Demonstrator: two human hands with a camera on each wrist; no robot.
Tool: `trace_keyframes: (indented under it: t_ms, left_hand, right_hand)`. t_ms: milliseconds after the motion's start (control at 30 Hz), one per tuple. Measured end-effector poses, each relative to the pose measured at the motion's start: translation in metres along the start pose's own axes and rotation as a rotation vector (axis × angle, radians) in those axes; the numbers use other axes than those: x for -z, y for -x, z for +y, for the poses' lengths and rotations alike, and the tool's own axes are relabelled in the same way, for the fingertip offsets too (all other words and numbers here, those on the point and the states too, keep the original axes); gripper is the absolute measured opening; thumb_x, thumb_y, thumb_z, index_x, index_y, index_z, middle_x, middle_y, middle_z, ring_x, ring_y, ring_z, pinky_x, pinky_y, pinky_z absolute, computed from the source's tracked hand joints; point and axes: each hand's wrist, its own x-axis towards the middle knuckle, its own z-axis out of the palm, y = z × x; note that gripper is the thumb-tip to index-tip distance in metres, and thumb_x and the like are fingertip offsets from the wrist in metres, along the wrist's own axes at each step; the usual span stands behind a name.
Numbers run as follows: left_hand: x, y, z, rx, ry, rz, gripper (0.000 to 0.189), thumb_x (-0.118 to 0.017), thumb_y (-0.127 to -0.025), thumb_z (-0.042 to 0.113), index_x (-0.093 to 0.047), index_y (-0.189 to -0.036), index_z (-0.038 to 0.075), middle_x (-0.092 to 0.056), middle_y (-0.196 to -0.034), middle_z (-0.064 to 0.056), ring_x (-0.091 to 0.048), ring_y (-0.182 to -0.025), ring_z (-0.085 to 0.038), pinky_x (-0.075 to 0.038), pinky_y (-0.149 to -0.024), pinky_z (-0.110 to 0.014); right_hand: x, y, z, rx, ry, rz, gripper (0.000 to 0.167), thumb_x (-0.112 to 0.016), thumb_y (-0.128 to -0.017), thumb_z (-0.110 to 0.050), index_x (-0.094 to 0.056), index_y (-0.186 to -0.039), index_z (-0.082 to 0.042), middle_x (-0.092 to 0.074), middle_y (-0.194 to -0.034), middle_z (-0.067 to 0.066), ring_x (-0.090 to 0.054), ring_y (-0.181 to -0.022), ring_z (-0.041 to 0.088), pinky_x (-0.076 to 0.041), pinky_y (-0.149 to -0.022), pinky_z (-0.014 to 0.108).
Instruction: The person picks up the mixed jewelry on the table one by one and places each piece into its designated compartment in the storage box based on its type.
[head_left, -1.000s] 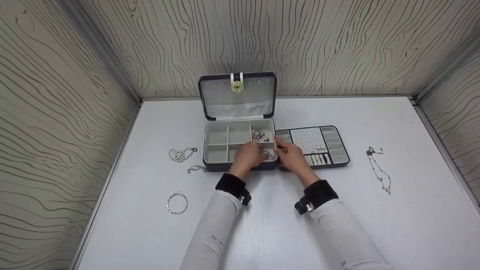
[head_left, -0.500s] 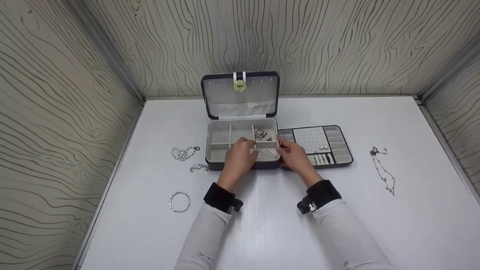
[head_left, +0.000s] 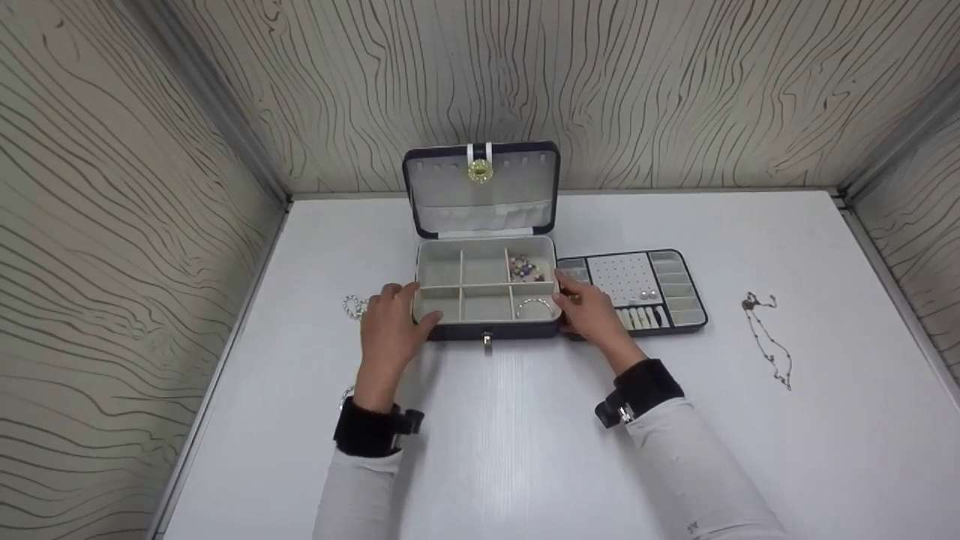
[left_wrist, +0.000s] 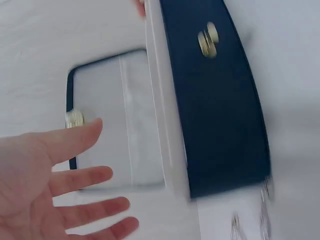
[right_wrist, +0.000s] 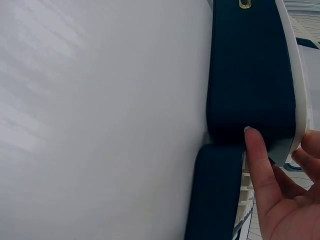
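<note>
A dark blue jewellery box (head_left: 480,331) stands with its lid raised in the head view. My left hand (head_left: 388,330) is at the box's front left corner, holding nothing; its fingers are spread in the left wrist view. My right hand (head_left: 590,309) rests its fingertips against the box's right side; one finger (right_wrist: 261,167) lies straight along the corner, others sit at the pale rim. Inside the front right compartment lies a silvery bracelet (head_left: 534,301). Behind it, another compartment contains colourful beaded jewellery (head_left: 523,268).
Right of the box lies a flat jewellery tray (head_left: 682,291) with pearl earrings (head_left: 648,295) and rings. A fine necklace (head_left: 772,345) is farther right. Partly hidden by my left hand and wrist are a pearl strand (head_left: 353,307) and a bangle (head_left: 346,396).
My left hand has left the bracelet in the front right compartment and moved leftward to the box's left corner, uncovering the front clasp. My right hand stays at the box's right side.
</note>
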Motion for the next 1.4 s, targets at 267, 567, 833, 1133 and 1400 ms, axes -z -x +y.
trace_keyframes:
  t_ms: [267,567,833,1133,1400]
  left_hand:
    - [0.006,0.027,-0.058,0.175,-0.080,-0.164,0.088,-0.088,-0.070,0.036,-0.049,-0.142,0.003,-0.049,-0.131,-0.031,-0.050,-0.116,-0.048,-0.046,-0.085,-0.061]
    - [-0.003,0.049,-0.087,0.291,-0.111,-0.314,0.093,-0.093,-0.058,0.027,-0.052,-0.135,-0.005,-0.051,-0.116,-0.033,-0.053,-0.101,-0.048,-0.049,-0.075,-0.059]
    - [-0.009,0.059,-0.092,0.322,-0.126,-0.344,0.097,-0.092,-0.058,0.025,-0.045,-0.133,-0.013,-0.046,-0.114,-0.039,-0.053,-0.100,-0.053,-0.051,-0.073,-0.058]
    - [-0.009,0.060,-0.089,0.339,-0.100,-0.338,0.092,-0.088,-0.062,0.019,-0.044,-0.134,-0.016,-0.047,-0.115,-0.041,-0.055,-0.100,-0.055,-0.051,-0.078,-0.061]
    - [-0.013,0.055,-0.090,0.330,-0.089,-0.318,0.065,-0.083,-0.060,0.010,-0.058,-0.116,-0.014,-0.054,-0.102,-0.032,-0.055,-0.094,-0.048,-0.052,-0.071,-0.056]
  right_hand:
    - [0.001,0.002,-0.003,0.020,0.045,0.006,0.052,-0.052,-0.103,-0.019,-0.037,-0.152,-0.017,-0.052,-0.138,0.020,-0.062,-0.101,0.029,-0.058,-0.067,0.029]
    - [0.000,0.002,-0.002,-0.001,0.041,-0.001,0.052,-0.052,-0.103,-0.020,-0.036,-0.152,-0.020,-0.049,-0.141,0.020,-0.061,-0.104,0.029,-0.058,-0.070,0.030]
    - [0.001,0.002,-0.002,-0.016,0.054,-0.009,0.053,-0.051,-0.103,-0.022,-0.034,-0.153,-0.022,-0.047,-0.143,0.020,-0.060,-0.107,0.029,-0.057,-0.074,0.032]
    - [0.001,0.003,-0.001,-0.017,0.050,-0.014,0.053,-0.051,-0.103,-0.022,-0.034,-0.153,-0.022,-0.046,-0.144,0.019,-0.059,-0.110,0.029,-0.057,-0.074,0.032]
    - [0.000,0.003,-0.002,-0.010,0.063,-0.003,0.052,-0.051,-0.103,-0.022,-0.036,-0.152,-0.021,-0.048,-0.142,0.020,-0.062,-0.104,0.029,-0.057,-0.071,0.030]
